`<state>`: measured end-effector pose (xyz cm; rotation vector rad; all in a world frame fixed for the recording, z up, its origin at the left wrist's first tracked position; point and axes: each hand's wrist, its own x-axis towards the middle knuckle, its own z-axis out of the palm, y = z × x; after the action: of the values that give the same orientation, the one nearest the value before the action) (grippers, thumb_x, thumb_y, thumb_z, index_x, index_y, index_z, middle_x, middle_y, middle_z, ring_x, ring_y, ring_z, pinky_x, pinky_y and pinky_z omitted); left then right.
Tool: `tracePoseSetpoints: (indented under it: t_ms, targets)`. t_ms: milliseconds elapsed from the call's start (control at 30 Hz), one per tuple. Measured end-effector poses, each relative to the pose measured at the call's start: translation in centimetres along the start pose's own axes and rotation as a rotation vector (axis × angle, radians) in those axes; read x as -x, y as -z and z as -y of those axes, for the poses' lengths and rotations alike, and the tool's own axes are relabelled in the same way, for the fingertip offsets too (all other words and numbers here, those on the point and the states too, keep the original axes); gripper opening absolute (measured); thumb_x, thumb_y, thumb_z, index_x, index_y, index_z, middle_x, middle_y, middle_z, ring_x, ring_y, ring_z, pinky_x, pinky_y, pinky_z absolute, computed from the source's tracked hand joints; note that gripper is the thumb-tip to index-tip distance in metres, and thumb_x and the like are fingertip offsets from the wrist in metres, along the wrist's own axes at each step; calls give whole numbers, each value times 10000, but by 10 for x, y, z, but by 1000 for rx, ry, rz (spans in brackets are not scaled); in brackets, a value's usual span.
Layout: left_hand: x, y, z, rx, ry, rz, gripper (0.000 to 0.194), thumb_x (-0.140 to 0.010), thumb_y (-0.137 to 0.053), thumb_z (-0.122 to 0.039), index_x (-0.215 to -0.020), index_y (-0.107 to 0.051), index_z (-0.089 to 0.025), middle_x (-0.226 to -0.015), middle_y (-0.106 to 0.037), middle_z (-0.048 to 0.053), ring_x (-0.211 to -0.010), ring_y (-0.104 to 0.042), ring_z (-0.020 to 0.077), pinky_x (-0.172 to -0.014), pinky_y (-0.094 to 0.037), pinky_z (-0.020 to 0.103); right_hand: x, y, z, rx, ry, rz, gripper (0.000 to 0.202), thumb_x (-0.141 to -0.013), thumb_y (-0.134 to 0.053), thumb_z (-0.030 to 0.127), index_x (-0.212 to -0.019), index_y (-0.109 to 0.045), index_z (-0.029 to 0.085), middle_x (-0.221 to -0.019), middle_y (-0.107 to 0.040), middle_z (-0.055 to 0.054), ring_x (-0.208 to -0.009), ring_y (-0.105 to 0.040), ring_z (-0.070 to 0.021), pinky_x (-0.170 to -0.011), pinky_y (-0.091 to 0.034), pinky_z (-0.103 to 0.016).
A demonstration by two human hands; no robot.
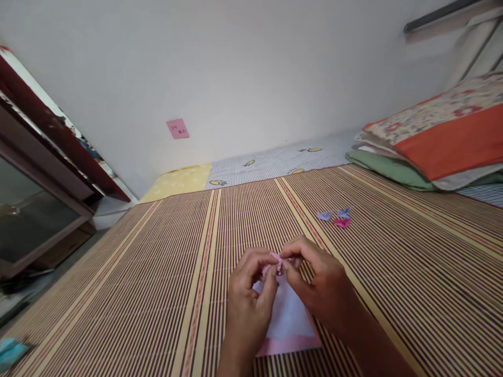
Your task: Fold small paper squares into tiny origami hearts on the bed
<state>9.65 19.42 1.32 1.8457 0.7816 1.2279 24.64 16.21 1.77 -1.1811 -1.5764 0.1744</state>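
Between my two hands is a small piece of folded pink paper (279, 263), partly hidden by the fingers. My left hand (251, 293) pinches its left side with thumb and forefinger. From the right, my right hand (316, 269) grips the other side, also with thumb and fingertips. Below them on the striped mat lies a flat stack of paper sheets (291, 314), pale bluish-white on top with a pink edge at the front. Its far part is covered by the hands.
Beyond my right hand lie small folded papers: a lilac one (325, 215), a blue one (343, 212) and a magenta one (341, 223). The striped mat (157, 293) reaches toward the wall. Folded bedding (451, 136) sits at right, a turquoise item (11, 352) at lower left. A pink note (177, 129) is on the wall.
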Motion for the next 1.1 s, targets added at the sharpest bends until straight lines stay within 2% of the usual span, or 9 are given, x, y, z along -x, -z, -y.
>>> tracePoseSetpoints:
  t_ms: [133, 233, 467, 733, 933, 1100]
  targets:
    - [-2, 2, -5, -73, -89, 54, 213, -945, -591, -90, -1012, -688, -268, -1082, -654, 25, -1002, -641, 174, -801, -528, 283, 0, 1, 1, 5, -15, -26, 123, -909, -538, 97, -912, -595, 206, -829, -648, 5, -751, -620, -158, -689, -466, -282]
    - [-3, 3, -5, -109, -136, 76, 266, -938, -564, -45, -1026, -683, -267, -1069, -656, 22, -1002, -637, 169, -830, -514, 288, 0, 3, 0, -8, -13, -11, 136, -902, -532, 88, -937, -592, 205, -845, -656, 4, -765, -632, -153, -701, -475, -277]
    - [-2, 0, -1, -202, -151, -7, 211, -929, -544, -31, -940, -622, -226, -1011, -643, 18, -869, -614, 152, -739, -474, 270, 1, 5, 0, -38, 41, 19, 172, -908, -493, 60, -893, -577, 209, -836, -623, -7, -769, -621, -164, -693, -474, -294]
    - [-1, -2, 5, -71, -79, -55, 181, -935, -568, -68, -965, -588, -246, -1026, -651, 13, -959, -649, 172, -845, -515, 315, -2, 7, 4, 35, 101, 44, 191, -890, -508, 49, -916, -605, 212, -1001, -618, -62, -1003, -615, -226, -853, -487, -378]
    - [0, -6, 7, 76, 6, -91, 216, -917, -534, -37, -965, -590, -240, -1003, -647, 15, -969, -652, 168, -876, -530, 316, -2, 4, 3, 170, 164, -21, 157, -891, -543, 46, -881, -619, 183, -979, -632, -85, -957, -609, -246, -872, -474, -431]
    - [2, -8, 9, 83, 29, -120, 181, -915, -526, -50, -943, -584, -219, -970, -642, 35, -948, -645, 179, -875, -529, 329, -1, 1, 3, 210, 177, -40, 127, -911, -552, 66, -904, -623, 172, -973, -642, -91, -949, -606, -250, -862, -475, -436]
